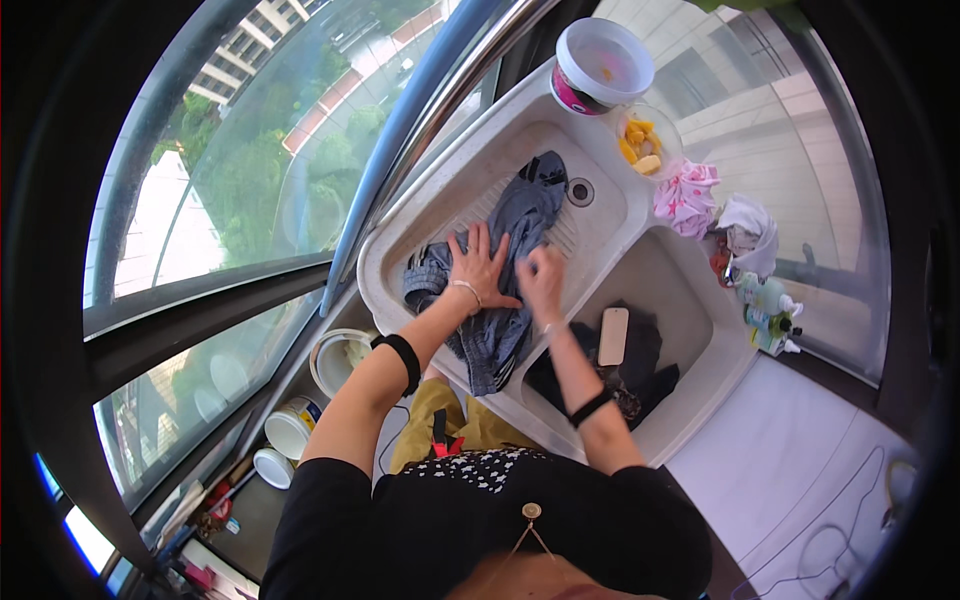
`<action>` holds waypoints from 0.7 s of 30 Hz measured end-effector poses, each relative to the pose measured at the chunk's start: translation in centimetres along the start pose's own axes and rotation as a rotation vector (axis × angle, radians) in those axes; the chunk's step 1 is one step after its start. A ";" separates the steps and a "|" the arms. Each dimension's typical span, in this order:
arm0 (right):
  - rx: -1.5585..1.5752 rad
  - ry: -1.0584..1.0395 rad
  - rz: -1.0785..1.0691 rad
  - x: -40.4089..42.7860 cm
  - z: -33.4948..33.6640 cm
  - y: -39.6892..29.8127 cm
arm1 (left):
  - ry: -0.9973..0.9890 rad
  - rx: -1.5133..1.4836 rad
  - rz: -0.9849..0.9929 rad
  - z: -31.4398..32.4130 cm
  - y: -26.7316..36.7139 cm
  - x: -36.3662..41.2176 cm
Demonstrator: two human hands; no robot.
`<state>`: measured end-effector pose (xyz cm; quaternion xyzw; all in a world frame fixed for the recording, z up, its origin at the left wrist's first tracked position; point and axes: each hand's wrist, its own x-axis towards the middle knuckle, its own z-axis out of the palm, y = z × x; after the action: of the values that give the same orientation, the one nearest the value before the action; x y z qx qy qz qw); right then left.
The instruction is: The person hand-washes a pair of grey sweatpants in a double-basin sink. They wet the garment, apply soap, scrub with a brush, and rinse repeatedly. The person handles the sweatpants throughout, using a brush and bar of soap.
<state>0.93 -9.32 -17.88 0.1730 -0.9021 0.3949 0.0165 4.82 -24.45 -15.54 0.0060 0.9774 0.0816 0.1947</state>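
A wet blue-grey garment [517, 217] with an elastic waistband and dark striped trim lies bunched across the ribbed washboard [574, 232] of a white laundry sink. My left hand [480, 270] presses flat on its middle, fingers spread. Close by on the right, my right hand [541, 279] is curled over the garment's edge and blurred by motion; whether it grips anything is hidden. A round drain [580, 192] shows beyond the cloth. In the deeper basin [675, 277] lie dark clothes [649, 352], with a pale phone-shaped object [613, 336] on top.
Along the sink's far rim stand a white tub [604, 64], a dish of yellow pieces [640, 146], a pink cloth [686, 199], a white cloth [750, 234] and several bottles [769, 315]. A metal rail [457, 82] and windows border the left. Buckets [341, 360] stand below.
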 end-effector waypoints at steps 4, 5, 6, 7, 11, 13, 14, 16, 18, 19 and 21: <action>-0.201 -0.125 -0.276 -0.9 1.0 -4.7 | 0.175 0.091 -0.020 3.0 1.8 -0.5; -0.270 -0.145 -0.353 1.1 1.4 -4.3 | 0.161 0.030 0.013 3.0 2.0 -0.5; -0.397 -0.174 -0.210 4.2 1.8 -2.9 | 0.072 -0.024 0.032 2.7 1.8 -0.6; -0.447 -0.087 -0.169 7.6 2.2 -1.0 | 0.163 -0.157 -0.001 2.2 1.9 -0.6; -0.377 -0.012 -0.192 16.0 2.2 6.0 | 0.216 -0.283 -0.071 -0.2 2.1 -1.0; -0.098 -0.216 -0.215 13.9 1.1 5.7 | 0.225 -0.285 -0.136 -0.9 2.1 -1.0; 0.016 -0.396 -0.100 11.3 0.4 4.2 | 0.227 -0.274 -0.173 -0.9 2.2 -0.8; -0.033 -0.156 -0.147 4.9 -0.8 0.1 | 0.174 -0.231 -0.172 -0.6 2.1 -0.5; -0.261 -0.063 -0.267 1.3 -0.7 -3.0 | 0.121 -0.132 -0.101 0.0 1.9 -0.3; -0.256 -0.026 -0.345 1.1 -0.1 -3.7 | 0.126 -0.150 -0.074 0.2 1.9 -0.2; -0.336 -0.118 -0.104 4.0 1.6 -2.6 | 0.140 -0.205 -0.079 0.4 1.9 0.0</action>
<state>-1.84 -13.31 -16.47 0.2373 -0.9446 0.2264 0.0126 4.95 -22.52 -15.61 -0.0583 0.9747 0.1734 0.1285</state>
